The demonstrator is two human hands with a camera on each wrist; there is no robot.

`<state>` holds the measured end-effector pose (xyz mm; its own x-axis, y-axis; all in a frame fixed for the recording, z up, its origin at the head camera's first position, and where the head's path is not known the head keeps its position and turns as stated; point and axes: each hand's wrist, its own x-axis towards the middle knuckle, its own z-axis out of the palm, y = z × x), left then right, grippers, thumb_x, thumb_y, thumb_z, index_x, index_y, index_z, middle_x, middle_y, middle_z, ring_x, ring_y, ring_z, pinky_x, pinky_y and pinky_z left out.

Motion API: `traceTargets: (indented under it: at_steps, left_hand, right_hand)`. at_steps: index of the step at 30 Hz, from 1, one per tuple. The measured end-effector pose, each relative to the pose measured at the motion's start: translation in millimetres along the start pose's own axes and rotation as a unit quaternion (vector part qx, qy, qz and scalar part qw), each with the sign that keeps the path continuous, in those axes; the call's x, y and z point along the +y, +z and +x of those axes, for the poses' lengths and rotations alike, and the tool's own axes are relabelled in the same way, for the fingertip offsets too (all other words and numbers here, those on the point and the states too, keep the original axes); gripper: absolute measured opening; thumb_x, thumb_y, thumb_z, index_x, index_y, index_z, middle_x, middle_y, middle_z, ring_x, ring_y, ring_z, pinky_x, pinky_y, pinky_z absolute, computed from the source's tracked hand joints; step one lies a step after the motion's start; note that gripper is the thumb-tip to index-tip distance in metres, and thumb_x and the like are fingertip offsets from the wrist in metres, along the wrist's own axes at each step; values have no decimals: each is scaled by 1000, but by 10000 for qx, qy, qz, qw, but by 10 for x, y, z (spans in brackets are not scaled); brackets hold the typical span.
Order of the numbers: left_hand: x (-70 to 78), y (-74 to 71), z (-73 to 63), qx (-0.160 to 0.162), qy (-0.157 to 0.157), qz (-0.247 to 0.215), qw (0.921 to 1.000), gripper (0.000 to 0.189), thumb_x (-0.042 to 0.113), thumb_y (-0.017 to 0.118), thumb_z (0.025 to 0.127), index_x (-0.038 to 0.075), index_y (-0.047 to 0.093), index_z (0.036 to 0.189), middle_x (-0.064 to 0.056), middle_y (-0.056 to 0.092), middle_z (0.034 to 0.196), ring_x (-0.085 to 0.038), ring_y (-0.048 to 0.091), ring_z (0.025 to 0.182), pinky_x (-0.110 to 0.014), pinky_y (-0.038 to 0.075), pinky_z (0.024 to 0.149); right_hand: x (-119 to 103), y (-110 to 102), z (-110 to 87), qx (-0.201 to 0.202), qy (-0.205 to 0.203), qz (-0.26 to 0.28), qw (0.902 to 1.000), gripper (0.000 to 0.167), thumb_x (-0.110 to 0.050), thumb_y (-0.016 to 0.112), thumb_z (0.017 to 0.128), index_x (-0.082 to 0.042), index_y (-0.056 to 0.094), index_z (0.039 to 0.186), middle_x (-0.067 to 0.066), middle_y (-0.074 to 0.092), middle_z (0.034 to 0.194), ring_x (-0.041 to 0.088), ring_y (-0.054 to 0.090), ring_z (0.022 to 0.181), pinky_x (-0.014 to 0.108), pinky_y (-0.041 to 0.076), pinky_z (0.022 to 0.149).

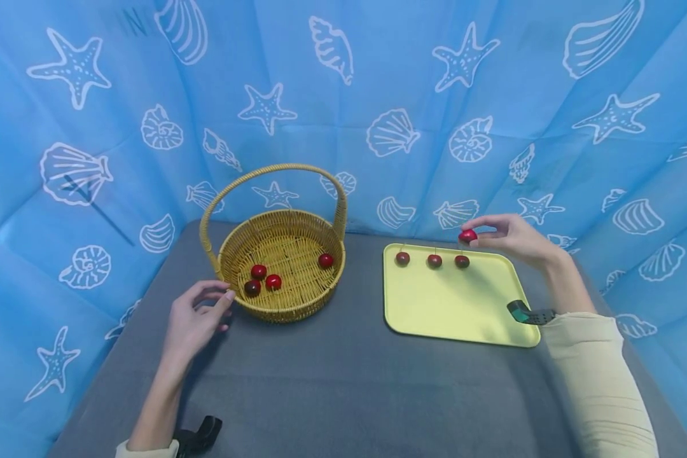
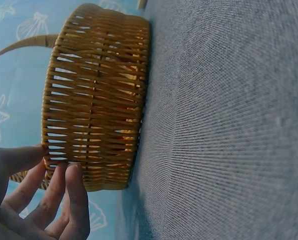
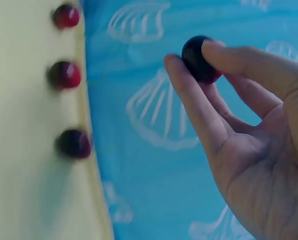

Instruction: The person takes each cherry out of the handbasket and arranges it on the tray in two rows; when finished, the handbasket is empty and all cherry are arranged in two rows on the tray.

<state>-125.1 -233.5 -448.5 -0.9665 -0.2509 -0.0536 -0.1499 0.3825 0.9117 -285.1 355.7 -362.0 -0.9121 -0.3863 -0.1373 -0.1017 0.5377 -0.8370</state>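
My right hand [image 1: 512, 238] pinches a dark red cherry [image 3: 201, 60] between thumb and fingertips, above the far edge of the yellow tray [image 1: 452, 305]. Along that edge lie three cherries with thin stems: a left one [image 1: 402, 259], a middle one [image 1: 434, 261] and a right one [image 1: 462, 261]. My left hand [image 1: 197, 321] holds the near-left rim of a round wicker basket [image 2: 94, 100] between thumb and fingers. Several cherries lie inside the basket, most grouped at the left and a single cherry [image 1: 326, 260] at the right.
The basket's tall arched handle [image 1: 286, 167] rises over its back. A grey cloth [image 1: 343, 381] covers the table, with a gap between basket and tray. Behind hangs a blue curtain [image 1: 332, 108] with white shells and starfish, close to the tray's far edge.
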Motion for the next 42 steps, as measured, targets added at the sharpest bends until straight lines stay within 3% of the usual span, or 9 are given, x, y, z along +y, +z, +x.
traceTargets:
  at_steps: [3, 8, 15, 19, 22, 30, 37, 40, 42]
  left_hand:
    - [10, -6, -5, -9, -34, 7, 10000, 40, 33, 73, 106, 11, 66, 139, -20, 70, 130, -12, 76, 87, -31, 70, 69]
    - [10, -7, -6, -10, -8, 48, 10000, 40, 33, 72, 106, 11, 66, 139, -20, 71, 130, -14, 77, 87, -31, 70, 69]
    - [-13, -6, -9, -11, 96, 62, 9999, 39, 33, 72, 107, 10, 66, 138, -20, 71, 127, -19, 78, 89, -33, 70, 70]
    - [-20, -8, -13, -56, 118, 1, 9999, 40, 33, 72, 107, 10, 66, 139, -20, 70, 129, -15, 77, 88, -30, 70, 69]
    - [-23, -11, -10, -87, 94, -38, 9999, 41, 33, 72, 107, 10, 65, 140, -21, 70, 131, -12, 76, 87, -29, 69, 69]
    - [-25, -14, 10, -89, 23, -24, 10000, 41, 33, 72, 107, 11, 65, 141, -20, 70, 132, -10, 76, 87, -30, 70, 70]
    - [-40, -14, 12, -102, 121, -66, 9999, 41, 32, 72, 107, 10, 64, 141, -21, 70, 132, -9, 75, 86, -29, 70, 69]
    - [-43, -15, 19, -96, 111, -65, 9999, 42, 31, 72, 107, 10, 64, 141, -21, 70, 132, -10, 75, 86, -29, 70, 69]
    - [-39, -16, 21, -95, 77, -60, 9999, 42, 32, 72, 107, 10, 64, 142, -20, 70, 132, -10, 76, 87, -29, 70, 69]
  right_hand:
    - [224, -79, -79, 129, 141, -341, 9992, 50, -20, 71, 107, 2, 59, 150, -15, 75, 127, -5, 74, 111, 11, 57, 95]
    - [557, -95, -166, 344, 509, -775, 9951, 55, -32, 71, 107, -4, 57, 154, 14, 65, 152, -8, 70, 111, 15, 56, 95]
    - [905, -19, -210, 471, 744, -952, 9916, 57, -30, 70, 108, -1, 54, 154, 32, 45, 166, 41, 62, 142, 14, 55, 95]
    - [1028, 37, -233, 696, 737, -867, 9911, 55, -23, 71, 108, 6, 54, 152, 38, 53, 156, 9, 74, 116, 17, 63, 87]
    - [1079, 76, -244, 873, 683, -946, 9893, 53, -19, 72, 106, 8, 56, 149, 40, 58, 148, -15, 60, 101, 18, 64, 81]
    - [1087, 126, -243, 1090, 438, -1234, 9854, 49, -16, 75, 104, 7, 60, 145, 37, 64, 141, 7, 68, 110, 13, 61, 80]
    - [1014, 86, -277, 1013, 312, -1241, 9866, 52, -17, 76, 103, 5, 58, 148, 37, 61, 147, -15, 58, 101, 13, 59, 82]
    - [947, 58, -294, 1025, 221, -1324, 9856, 51, -16, 75, 104, 6, 59, 148, 37, 59, 149, -15, 57, 103, 10, 57, 83]
    - [902, 53, -295, 1035, 232, -1398, 9845, 51, -17, 74, 105, 5, 58, 148, 36, 58, 151, -5, 64, 109, 8, 56, 84]
